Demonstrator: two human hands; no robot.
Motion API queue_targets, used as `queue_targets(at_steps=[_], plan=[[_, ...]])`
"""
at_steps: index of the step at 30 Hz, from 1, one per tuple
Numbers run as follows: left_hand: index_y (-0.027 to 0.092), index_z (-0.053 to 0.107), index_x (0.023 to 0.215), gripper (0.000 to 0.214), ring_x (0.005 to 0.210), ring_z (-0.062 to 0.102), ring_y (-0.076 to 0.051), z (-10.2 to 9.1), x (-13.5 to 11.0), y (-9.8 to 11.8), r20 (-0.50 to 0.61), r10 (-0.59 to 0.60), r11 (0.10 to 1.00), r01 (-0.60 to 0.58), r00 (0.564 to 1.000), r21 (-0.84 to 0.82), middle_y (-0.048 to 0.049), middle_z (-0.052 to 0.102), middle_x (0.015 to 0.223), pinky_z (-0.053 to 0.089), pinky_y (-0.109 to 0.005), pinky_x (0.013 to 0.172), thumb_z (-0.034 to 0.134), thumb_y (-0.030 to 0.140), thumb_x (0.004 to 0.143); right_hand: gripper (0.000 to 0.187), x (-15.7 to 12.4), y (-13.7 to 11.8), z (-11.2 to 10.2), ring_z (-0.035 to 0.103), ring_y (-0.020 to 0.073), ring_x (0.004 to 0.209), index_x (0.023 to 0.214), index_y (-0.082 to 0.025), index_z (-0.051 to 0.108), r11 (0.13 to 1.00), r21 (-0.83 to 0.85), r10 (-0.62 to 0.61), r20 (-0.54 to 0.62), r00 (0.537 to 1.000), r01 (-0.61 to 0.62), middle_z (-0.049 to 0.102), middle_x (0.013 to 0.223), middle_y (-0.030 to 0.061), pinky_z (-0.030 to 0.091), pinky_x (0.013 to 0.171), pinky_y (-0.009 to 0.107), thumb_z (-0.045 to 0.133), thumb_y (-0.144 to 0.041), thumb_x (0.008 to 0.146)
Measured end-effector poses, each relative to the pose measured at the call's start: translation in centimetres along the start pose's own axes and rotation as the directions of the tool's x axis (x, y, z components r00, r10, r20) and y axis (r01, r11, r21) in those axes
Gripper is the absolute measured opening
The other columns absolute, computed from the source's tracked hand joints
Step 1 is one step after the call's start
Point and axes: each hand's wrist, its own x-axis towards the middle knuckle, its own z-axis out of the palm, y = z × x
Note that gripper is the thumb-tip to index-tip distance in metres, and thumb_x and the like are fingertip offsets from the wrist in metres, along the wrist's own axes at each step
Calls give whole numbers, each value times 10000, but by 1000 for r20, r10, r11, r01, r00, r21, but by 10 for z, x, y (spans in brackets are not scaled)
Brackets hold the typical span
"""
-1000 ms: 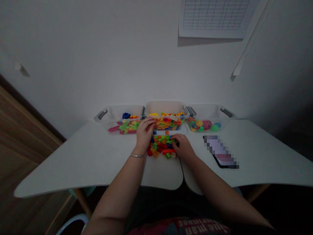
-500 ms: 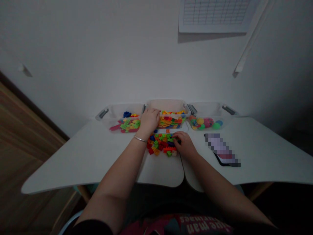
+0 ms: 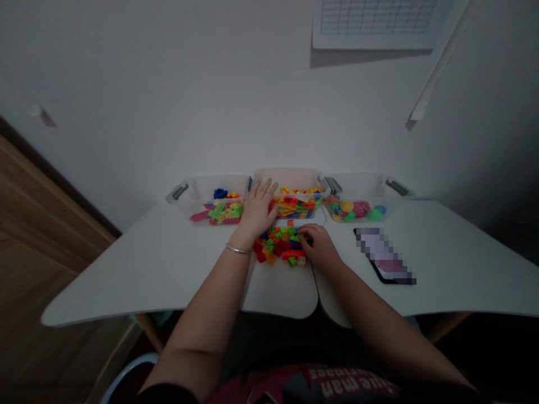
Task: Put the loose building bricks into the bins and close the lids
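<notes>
Fabric [image 3: 337, 387] with pale printed lettering runs along the bottom edge of the frame, and two bare arms [image 3: 210, 314] reach up from it toward the centre. They lie over a white worktop [image 3: 147, 269] made of two rounded halves that meet at bottom centre. A thin bracelet [image 3: 238, 248] circles the left wrist. Just right of it, at the centre of the frame, a loose pile of small bricks [image 3: 278, 247] in red, green, orange and blue lies on the worktop. The right hand [image 3: 320, 247] rests at the right edge of this pile, its fingers [image 3: 304, 231] curled down among the bricks; whether they have hold of one cannot be told. Further right, well apart from the pile, a dark phone [image 3: 385, 255] lies slanted, its screen blurred out. Higher up, the left hand [image 3: 256, 210] is palm down with its fingers stretched and spread, gripping nothing that shows, the tips over the near left rim of the middle bin [image 3: 290, 177], which holds more mixed bricks. Beside it, the left bin [image 3: 197, 188] holds green, pink and blue pieces and the right bin [image 3: 366, 182] holds round coloured pieces. Behind them rises a pale wall [image 3: 168, 84], with a gridded chart [image 3: 374, 22] at upper right and a wooden panel [image 3: 33, 224] at far left.
</notes>
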Motion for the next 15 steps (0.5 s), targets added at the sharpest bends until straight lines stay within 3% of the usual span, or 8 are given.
queue_targets(at_steps=[3, 6, 10, 15], plan=[[161, 584, 1198, 334, 1192, 481, -275, -6, -15, 0, -62, -82, 996, 85, 995, 39, -126, 585, 1233, 373, -441, 1050, 475, 256, 897, 162, 0, -1, 0, 579, 250, 988, 906, -205, 657, 1000, 3, -6, -5, 1000, 6, 679, 997, 93, 451, 916, 449, 521, -181, 820], [185, 655, 998, 224, 969, 567, -228, -3, -29, 0, 127, -19, 998, 11, 992, 66, -94, 624, 995, 471, -351, 875, 466, 268, 910, 166, 0, -1, 1, 578, 250, 990, 905, -213, 659, 1000, 2, -6, 0, 1000, 6, 678, 1001, 88, 447, 919, 452, 522, -182, 817], [202, 669, 985, 217, 904, 587, -211, 6, -40, -4, 278, 17, 993, -48, 960, 105, -82, 615, 966, 476, -319, 783, 497, 313, 911, 160, 0, -1, 1, 581, 249, 984, 904, -208, 655, 1000, -7, -10, -1, 1000, 10, 680, 997, 89, 452, 912, 444, 526, -179, 815], [196, 669, 999, 214, 944, 602, -246, 6, -44, -9, 323, 25, 983, -82, 946, 165, -100, 639, 995, 464, -362, 802, 546, 332, 889, 170, 0, 0, 2, 579, 253, 992, 923, -195, 654, 1000, -16, -15, 14, 1000, 15, 685, 1009, 97, 457, 909, 439, 525, -172, 814]])
